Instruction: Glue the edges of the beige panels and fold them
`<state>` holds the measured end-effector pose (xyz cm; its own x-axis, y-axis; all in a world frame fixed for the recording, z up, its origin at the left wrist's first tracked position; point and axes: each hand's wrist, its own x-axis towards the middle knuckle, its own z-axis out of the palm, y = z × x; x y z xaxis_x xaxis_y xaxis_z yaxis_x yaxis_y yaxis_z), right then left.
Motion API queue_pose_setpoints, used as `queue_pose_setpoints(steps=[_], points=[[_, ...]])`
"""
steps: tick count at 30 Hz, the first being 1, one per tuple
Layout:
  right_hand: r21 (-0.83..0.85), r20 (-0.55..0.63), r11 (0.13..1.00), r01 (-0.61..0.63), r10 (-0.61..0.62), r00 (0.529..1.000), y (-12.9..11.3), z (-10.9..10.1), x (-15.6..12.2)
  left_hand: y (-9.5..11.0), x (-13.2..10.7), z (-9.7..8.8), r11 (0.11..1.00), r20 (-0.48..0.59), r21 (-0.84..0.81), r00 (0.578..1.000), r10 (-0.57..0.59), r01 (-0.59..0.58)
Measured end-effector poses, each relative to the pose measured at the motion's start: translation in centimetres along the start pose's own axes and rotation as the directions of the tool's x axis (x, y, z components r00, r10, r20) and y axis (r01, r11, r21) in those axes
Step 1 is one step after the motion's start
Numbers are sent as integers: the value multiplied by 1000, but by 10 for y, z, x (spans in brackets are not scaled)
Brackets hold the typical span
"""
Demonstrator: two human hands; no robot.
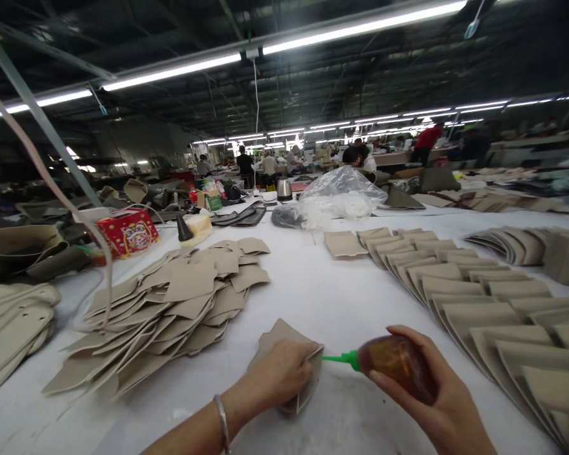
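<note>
My right hand (436,385) is wrapped round a squeeze bottle (398,366) of amber-brown liquid, tipped on its side. Its thin green nozzle (336,358) points left, with the tip close to the edge of a beige sheet piece (277,332). On that piece lies my left hand (282,373), index finger stretched toward the edge by the nozzle and the other fingers curled over the material. The piece rests on the white table (294,272), and my left hand covers its middle. Whether liquid is coming out cannot be made out.
A loose heap of beige pieces (189,284) lies to the left. Overlapping rows of folded pieces (459,297) fill the right side. Farther back are a red box (130,230), clear plastic wrap (344,193) and a metal kettle (284,189). A pale hose (69,202) hangs at left.
</note>
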<state>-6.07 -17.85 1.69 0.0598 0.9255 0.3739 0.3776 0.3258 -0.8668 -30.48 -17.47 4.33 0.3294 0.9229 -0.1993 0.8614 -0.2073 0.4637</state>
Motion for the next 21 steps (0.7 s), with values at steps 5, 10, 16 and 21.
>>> queue_pose_setpoints(steps=[5, 10, 16, 21], points=[[-179, 87, 967, 179, -166, 982, 1, 6, 7, -2, 0, 2, 997, -18, -64, 999, 37, -38], [-263, 103, 913, 312, -295, 950, -1, 10, 9, -4, 0, 3, 995, -27, -88, 999, 35, -38], [-320, 95, 903, 286, -270, 958, -2, 9, 5, -3, 2, 6, 999, -54, -37, 998, 22, -24], [-324, 69, 911, 254, -245, 967, 4, 7, 7, 1, 2, 6, 1000, -54, -14, 998, 13, -13]])
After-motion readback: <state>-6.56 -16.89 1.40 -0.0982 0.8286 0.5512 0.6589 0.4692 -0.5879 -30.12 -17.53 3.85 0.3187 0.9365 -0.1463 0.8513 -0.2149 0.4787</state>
